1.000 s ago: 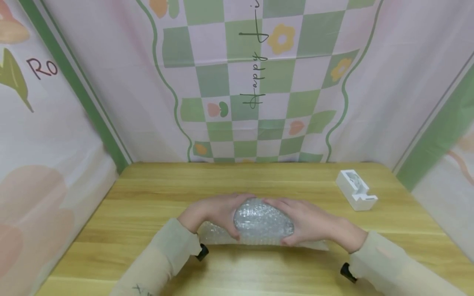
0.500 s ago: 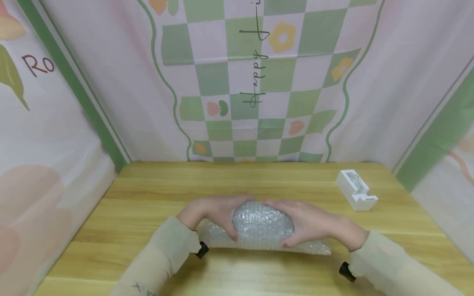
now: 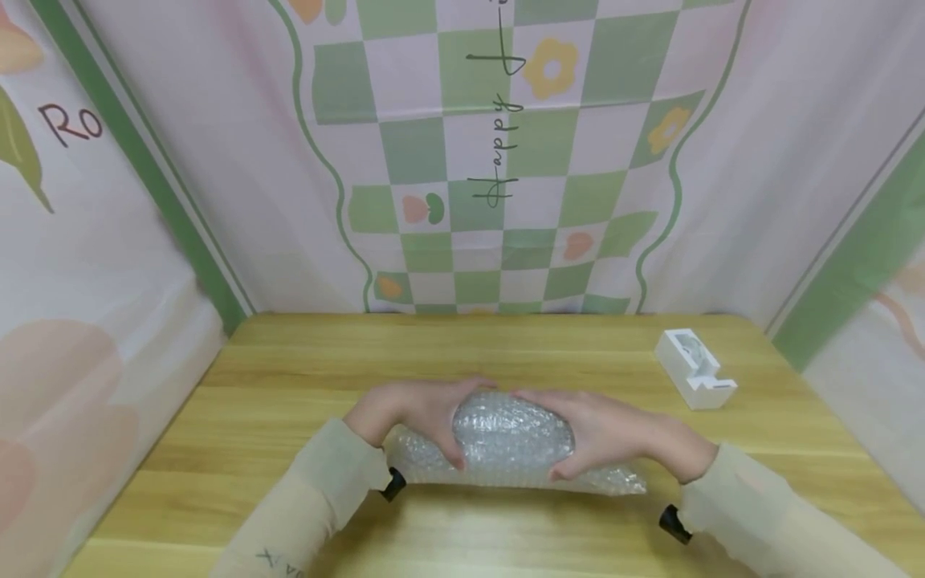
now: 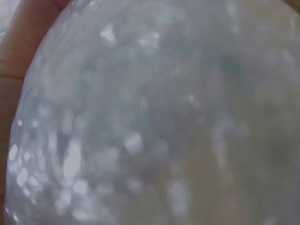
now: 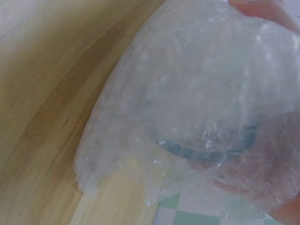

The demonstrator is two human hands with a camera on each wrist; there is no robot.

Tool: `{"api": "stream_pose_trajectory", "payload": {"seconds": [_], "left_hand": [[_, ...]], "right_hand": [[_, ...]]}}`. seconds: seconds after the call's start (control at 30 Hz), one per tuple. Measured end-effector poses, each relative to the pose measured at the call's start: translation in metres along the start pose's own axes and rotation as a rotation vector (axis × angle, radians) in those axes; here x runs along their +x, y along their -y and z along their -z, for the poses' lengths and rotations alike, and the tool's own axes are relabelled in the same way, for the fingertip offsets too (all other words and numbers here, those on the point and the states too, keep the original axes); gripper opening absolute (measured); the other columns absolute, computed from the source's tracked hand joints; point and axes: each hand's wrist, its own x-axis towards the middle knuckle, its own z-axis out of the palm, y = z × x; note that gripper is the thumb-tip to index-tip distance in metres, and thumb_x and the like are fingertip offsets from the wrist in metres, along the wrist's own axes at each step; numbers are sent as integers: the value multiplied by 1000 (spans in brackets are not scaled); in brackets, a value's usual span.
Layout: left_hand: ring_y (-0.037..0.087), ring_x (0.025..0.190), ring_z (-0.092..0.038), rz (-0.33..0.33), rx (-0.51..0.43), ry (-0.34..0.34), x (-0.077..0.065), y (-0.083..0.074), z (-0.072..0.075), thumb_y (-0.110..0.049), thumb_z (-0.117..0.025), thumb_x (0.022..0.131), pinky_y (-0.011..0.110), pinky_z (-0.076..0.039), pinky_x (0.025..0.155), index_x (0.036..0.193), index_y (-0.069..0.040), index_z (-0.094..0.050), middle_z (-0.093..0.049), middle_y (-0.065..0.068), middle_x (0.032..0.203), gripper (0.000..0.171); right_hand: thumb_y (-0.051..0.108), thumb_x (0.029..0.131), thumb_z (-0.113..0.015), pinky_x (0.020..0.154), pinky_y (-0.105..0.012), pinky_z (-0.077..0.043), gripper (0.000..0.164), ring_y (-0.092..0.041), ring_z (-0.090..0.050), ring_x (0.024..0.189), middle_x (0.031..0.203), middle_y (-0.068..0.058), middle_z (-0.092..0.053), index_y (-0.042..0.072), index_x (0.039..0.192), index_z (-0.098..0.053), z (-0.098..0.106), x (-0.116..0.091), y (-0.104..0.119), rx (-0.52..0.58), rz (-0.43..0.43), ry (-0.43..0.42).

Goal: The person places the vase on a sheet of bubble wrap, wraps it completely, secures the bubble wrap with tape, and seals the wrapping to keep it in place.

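Note:
A bundle of clear bubble wrap [image 3: 513, 437] lies at the near middle of the wooden table, its loose ends spreading out to both sides. From the left my left hand [image 3: 422, 411] grips the bundle, thumb on the near side and fingers over the far side. My right hand [image 3: 603, 429] holds the other end in the same way. Bubble wrap [image 4: 140, 103] nearly fills the left wrist view. In the right wrist view, a bluish-green curved edge [image 5: 201, 153] shows through the layers; what it belongs to cannot be made out. The far fingertips are mostly hidden.
A white tape dispenser [image 3: 695, 371] with a clear roll stands at the back right of the wooden table [image 3: 303, 353]. Behind the table hangs a green-and-white checked cloth [image 3: 477, 201], with printed cloth on both sides too.
The bundle has turned slightly toward me, and its right loose corner has come lower and nearer. Both hands keep their grip and have hardly moved.

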Motion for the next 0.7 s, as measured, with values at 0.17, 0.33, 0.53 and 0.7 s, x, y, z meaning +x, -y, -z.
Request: {"api": "stream_pose_trajectory", "payload": {"seconds": [0.17, 0.33, 0.53, 0.7], "left_hand": [[21, 128, -51, 61, 59, -35, -3, -4, -1, -22, -96, 67, 45, -44, 109, 159, -19, -26, -49, 3, 145, 116], [22, 134, -48, 46, 220, -114, -8, -10, -5, -27, -96, 67, 47, -43, 111, 160, -19, -30, -44, 1, 153, 114], [26, 142, -42, -21, 460, -191, -13, -23, -11, -30, -93, 72, 44, -37, 116, 159, -12, -33, -41, 7, 158, 108], [27, 141, -43, -16, 484, -201, -16, -29, -16, -30, -93, 72, 45, -37, 116, 160, -11, -31, -42, 9, 156, 110]], "right_hand": [[37, 72, -89, 95, -53, -55, 106, -35, -59, 122, 150, -17, -51, 6, 158, -35, 1, 0, 0, 3, -5, 12], [39, 74, -88, 98, -55, -53, 106, -36, -58, 124, 151, -19, -50, 6, 159, -34, 2, 0, -1, 4, -16, 31], [40, 76, -87, 100, -57, -51, 107, -38, -57, 126, 153, -19, -47, 5, 160, -32, 6, 1, -2, 18, -44, 57], [37, 76, -87, 102, -58, -49, 107, -40, -55, 127, 153, -21, -46, 5, 160, -30, 7, 2, -3, 56, -71, 80]]}}
